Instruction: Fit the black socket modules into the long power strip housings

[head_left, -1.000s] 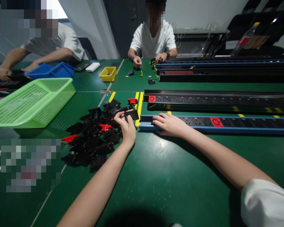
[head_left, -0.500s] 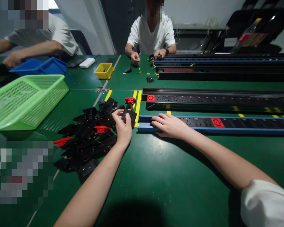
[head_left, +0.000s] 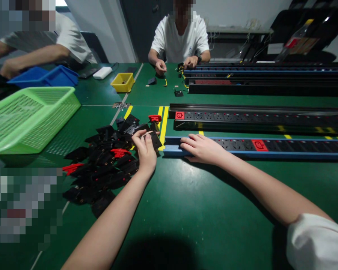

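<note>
My left hand [head_left: 146, 152] is closed on a black socket module [head_left: 153, 139], pinched between thumb and fingers just left of the blue strip's end. Under and beside that hand spreads a heap of loose black socket modules [head_left: 101, 157], with a few red ones [head_left: 120, 153] among them. My right hand [head_left: 201, 149] is curled over the blue-edged power strip [head_left: 171, 150], near its left end, fingers across the channel and thumb at the front side. Right of it runs a row of black sockets [head_left: 233, 144] with one red socket [head_left: 259, 145]. What lies beneath my right palm is hidden.
Behind the blue strip lies a black power strip [head_left: 236, 129]. A green basket [head_left: 33, 120], blue bins [head_left: 42, 77] and a yellow bin [head_left: 123, 82] stand on the left. Two co-workers sit across the table; one has hands [head_left: 161, 67] by more strips.
My left hand has turned the black module slightly, staying in nearly the same place. My right hand has kept its position on the blue strip. The view has shifted a little.
</note>
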Demonstrator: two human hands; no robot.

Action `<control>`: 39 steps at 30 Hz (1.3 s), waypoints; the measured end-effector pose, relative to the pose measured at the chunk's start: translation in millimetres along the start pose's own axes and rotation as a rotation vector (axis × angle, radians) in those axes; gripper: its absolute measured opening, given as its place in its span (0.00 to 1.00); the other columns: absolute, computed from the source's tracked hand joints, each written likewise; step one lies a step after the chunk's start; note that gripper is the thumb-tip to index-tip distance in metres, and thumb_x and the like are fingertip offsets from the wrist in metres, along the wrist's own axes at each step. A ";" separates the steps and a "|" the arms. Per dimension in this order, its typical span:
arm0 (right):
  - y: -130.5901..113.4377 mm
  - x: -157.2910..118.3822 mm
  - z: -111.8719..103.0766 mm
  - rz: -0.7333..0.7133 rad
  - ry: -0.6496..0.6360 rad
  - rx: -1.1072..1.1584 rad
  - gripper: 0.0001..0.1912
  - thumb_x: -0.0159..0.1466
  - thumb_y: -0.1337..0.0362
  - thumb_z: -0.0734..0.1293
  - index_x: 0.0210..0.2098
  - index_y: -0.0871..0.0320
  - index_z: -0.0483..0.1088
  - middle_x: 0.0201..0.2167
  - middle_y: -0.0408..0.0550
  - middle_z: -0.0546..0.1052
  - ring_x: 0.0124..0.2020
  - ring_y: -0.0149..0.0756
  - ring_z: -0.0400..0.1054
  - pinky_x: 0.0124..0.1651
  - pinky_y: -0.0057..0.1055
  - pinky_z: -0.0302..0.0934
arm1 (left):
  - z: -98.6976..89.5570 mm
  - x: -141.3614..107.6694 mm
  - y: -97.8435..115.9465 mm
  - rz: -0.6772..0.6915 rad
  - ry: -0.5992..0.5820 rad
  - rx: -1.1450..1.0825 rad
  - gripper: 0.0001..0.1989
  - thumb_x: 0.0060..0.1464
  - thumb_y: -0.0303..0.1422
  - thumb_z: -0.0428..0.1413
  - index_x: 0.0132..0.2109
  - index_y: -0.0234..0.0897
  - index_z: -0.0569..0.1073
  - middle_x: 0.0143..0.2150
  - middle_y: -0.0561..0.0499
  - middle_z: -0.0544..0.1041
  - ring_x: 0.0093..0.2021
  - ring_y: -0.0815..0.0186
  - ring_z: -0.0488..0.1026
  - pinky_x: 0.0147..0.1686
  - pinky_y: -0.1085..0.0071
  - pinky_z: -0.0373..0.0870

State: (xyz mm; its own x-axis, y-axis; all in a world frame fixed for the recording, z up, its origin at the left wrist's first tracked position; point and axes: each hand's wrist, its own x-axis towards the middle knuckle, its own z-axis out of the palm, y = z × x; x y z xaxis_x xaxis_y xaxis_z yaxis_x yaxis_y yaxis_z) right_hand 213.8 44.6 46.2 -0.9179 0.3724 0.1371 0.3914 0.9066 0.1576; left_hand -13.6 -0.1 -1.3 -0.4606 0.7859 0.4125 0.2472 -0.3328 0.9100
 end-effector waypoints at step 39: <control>-0.5 -0.6 0.9 -0.004 0.002 -0.023 0.19 0.65 0.57 0.65 0.52 0.60 0.67 0.58 0.58 0.69 0.52 0.50 0.63 0.46 0.40 0.59 | -0.5 7.1 -7.8 -0.162 -0.129 0.227 0.10 0.59 0.35 0.49 0.40 0.37 0.74 0.40 0.49 0.77 0.44 0.62 0.73 0.47 0.66 0.67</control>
State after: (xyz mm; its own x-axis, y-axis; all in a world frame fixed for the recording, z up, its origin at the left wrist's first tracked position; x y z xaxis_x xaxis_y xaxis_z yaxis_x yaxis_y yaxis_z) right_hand 214.1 44.1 45.2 -0.9191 0.3687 0.1388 0.3895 0.9032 0.1803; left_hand -19.2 7.8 -5.4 -0.4015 0.8836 0.2409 0.3704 -0.0839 0.9251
